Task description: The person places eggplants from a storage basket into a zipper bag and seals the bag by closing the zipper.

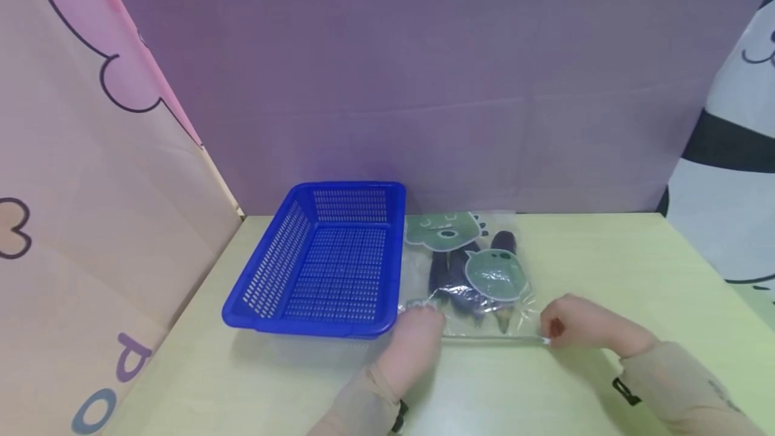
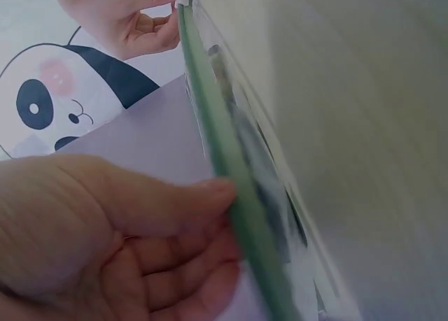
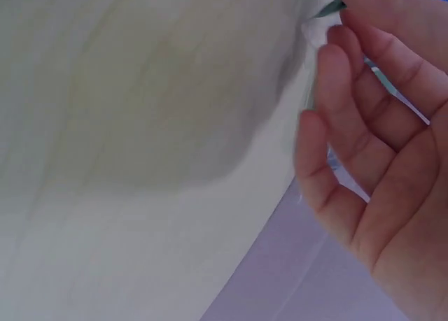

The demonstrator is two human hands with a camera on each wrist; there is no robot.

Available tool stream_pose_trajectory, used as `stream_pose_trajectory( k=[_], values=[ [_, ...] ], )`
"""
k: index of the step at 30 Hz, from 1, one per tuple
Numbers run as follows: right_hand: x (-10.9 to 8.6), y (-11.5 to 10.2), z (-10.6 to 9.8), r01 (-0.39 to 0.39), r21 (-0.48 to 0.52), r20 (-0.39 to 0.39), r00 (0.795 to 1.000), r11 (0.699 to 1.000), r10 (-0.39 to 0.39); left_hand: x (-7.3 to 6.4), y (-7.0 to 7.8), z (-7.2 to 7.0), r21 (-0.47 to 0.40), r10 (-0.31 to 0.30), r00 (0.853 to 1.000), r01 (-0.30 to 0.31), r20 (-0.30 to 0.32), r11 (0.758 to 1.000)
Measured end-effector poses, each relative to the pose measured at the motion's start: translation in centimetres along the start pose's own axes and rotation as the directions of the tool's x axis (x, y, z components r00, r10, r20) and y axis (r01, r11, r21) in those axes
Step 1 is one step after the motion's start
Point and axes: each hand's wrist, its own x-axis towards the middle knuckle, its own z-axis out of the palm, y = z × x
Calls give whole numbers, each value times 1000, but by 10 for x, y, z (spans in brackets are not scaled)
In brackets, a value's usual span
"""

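Observation:
A clear plastic zip bag (image 1: pixel 496 274) with green dinosaur prints lies on the table, its opening edge towards me. Inside it are several long dark purple things (image 1: pixel 438 274) that look like eggplants, partly hidden by the prints. My left hand (image 1: pixel 418 338) pinches the left part of that edge; in the left wrist view its thumb lies against the green zip strip (image 2: pixel 220 136). At the opposite end, my right hand (image 1: pixel 584 325) pinches the corner by a small white zip slider (image 2: pixel 183 1). The right wrist view shows its other fingers loosely bent.
A blue plastic basket (image 1: pixel 339 274) with slotted walls stands left of the bag, close against it and near my left hand. Behind the pale table (image 1: pixel 611 254) hangs a purple cloth (image 1: pixel 424 86). Printed cloths with cartoon figures border both sides.

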Motion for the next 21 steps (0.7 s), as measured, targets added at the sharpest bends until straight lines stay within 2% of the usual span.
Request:
stream_pose_trajectory(
  k=[6,12,17,21],
  values=[
    [1,-1,4,-18,20,40,999,1000,17,-2,0,1,-78,68,989,-58,129,995],
    [3,-2,3,-13,30,55,998,999,11,0,-2,6,-196,82,977,-43,197,980],
    [3,-2,-2,-63,38,68,996,997,60,-3,-4,-1,-217,114,981,-78,160,973],
    [6,-3,-7,-48,46,22,999,998,47,-3,-7,-15,-250,162,985,-142,59,958]
  ],
)
